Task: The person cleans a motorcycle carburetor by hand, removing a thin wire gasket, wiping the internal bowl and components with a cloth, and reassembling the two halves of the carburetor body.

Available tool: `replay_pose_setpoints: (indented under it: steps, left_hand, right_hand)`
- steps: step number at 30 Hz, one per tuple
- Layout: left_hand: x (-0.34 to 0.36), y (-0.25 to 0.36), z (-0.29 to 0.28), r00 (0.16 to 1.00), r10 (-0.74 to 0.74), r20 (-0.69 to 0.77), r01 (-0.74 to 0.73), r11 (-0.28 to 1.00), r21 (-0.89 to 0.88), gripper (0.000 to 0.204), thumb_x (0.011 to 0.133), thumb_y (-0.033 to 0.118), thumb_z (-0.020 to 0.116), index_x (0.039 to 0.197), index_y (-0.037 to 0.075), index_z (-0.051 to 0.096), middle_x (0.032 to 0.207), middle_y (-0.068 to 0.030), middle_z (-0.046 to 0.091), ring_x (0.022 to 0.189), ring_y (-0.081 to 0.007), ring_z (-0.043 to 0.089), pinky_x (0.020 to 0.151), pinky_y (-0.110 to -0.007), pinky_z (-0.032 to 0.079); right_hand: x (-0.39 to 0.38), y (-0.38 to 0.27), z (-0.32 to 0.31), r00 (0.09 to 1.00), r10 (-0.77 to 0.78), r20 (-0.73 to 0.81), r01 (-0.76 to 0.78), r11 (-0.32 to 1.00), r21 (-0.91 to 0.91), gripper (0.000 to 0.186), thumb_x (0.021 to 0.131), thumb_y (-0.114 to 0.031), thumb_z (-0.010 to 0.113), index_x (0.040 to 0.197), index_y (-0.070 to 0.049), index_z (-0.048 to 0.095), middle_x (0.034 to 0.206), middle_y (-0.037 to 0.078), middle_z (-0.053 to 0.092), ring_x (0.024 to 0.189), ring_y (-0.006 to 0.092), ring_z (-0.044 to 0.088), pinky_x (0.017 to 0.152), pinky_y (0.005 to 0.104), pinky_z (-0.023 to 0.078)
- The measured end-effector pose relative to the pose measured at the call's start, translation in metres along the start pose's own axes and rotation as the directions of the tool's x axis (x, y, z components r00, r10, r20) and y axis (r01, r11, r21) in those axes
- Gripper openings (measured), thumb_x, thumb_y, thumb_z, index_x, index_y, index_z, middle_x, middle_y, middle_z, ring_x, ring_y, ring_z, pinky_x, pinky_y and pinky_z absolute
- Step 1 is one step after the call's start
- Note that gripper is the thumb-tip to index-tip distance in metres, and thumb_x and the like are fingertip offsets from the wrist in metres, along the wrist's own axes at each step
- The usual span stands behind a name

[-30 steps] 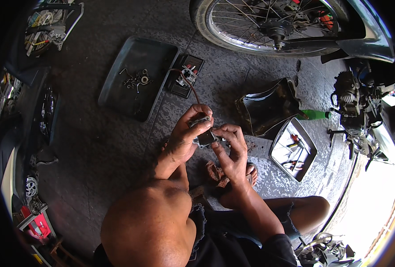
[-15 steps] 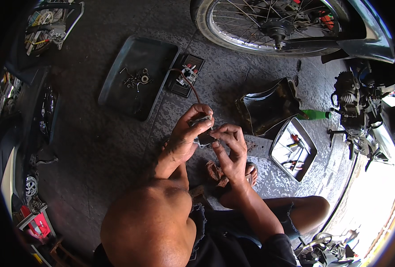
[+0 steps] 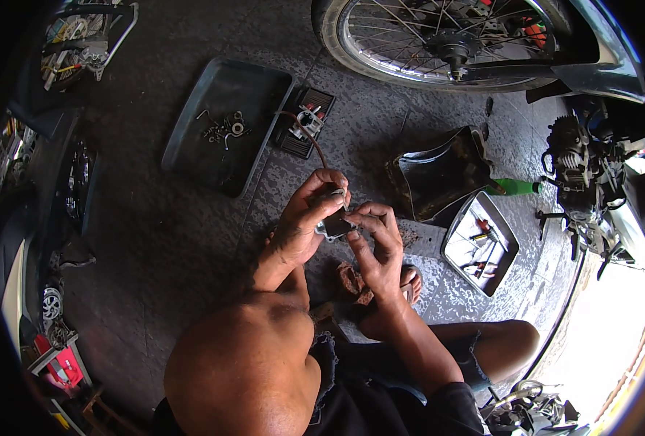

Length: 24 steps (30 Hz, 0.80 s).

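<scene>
Well, L hand [image 3: 304, 216] pinches a metal part [image 3: 338, 225]; R hand [image 3: 383, 243] at its edge (can't tell if pinching); tray [image 3: 252, 93] fwd-left of L hand.

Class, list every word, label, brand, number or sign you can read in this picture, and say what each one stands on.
Readable text: none.
Red item, lower left: pale marks, too small to read.
Metal part held in the left hand: no lettering can be made out.
Green bottle: no legible label.
</scene>
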<state>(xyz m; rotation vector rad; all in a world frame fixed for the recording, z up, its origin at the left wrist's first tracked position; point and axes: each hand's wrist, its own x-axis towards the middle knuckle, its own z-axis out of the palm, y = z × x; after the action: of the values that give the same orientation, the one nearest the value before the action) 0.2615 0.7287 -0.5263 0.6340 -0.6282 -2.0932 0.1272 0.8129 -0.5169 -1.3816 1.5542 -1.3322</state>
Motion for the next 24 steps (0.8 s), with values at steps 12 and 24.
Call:
replay_pose_setpoints:
  steps: [12, 24]
  left_hand:
    - [-0.0014, 0.0024, -0.0002, 1.000, -0.010, 0.012, 0.010, 1.000, 0.026, 0.023, 0.087, 0.007, 0.062, 0.109, 0.006, 0.057, 0.101, -0.0035, 0.054, 0.096, -0.0138, 0.052, 0.089, -0.029, 0.044]
    - [-0.0009, 0.0026, -0.0029, 0.996, 0.015, 0.092, -0.011, 0.999, -0.053, 0.034, 0.082, 0.005, 0.065, 0.114, 0.008, 0.055, 0.100, -0.0008, 0.053, 0.094, -0.0098, 0.052, 0.085, -0.027, 0.044]
  right_hand:
    - [-0.0019, -0.0001, 0.0010, 1.000, -0.007, -0.002, 0.007, 1.000, 0.002, 0.023, 0.082, -0.003, 0.070, 0.105, -0.004, 0.073, 0.111, 0.012, 0.058, 0.103, 0.0266, 0.061, 0.090, 0.0361, 0.048]
    - [-0.0017, -0.0021, 0.0007, 1.000, -0.029, 0.002, 0.029, 0.999, 0.026, 0.026, 0.081, -0.002, 0.070, 0.107, -0.005, 0.073, 0.111, 0.012, 0.058, 0.105, 0.0272, 0.060, 0.092, 0.0368, 0.048]
